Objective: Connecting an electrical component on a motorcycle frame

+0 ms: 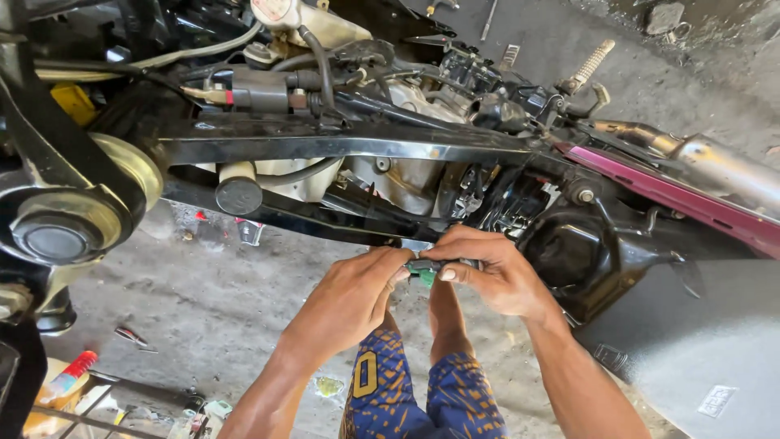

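Note:
My left hand [351, 299] and my right hand [487, 272] meet just below the black frame rail [325, 146] of a stripped motorcycle. Between their fingertips sits a small green connector [424, 271], pinched from both sides. My right thumb lies across its top; my left fingers curl around its left end. Most of the connector is hidden by the fingers. Above the hands are the engine casing [414, 175], black hoses and wiring.
A maroon body panel [682, 199] and a chrome exhaust [715, 167] run off to the right. A black swingarm pivot [53, 236] stands at the left. Small tools, a red-capped bottle [71, 372] and litter lie on the concrete floor [211, 301]. My knees in blue patterned shorts [414, 398] are below.

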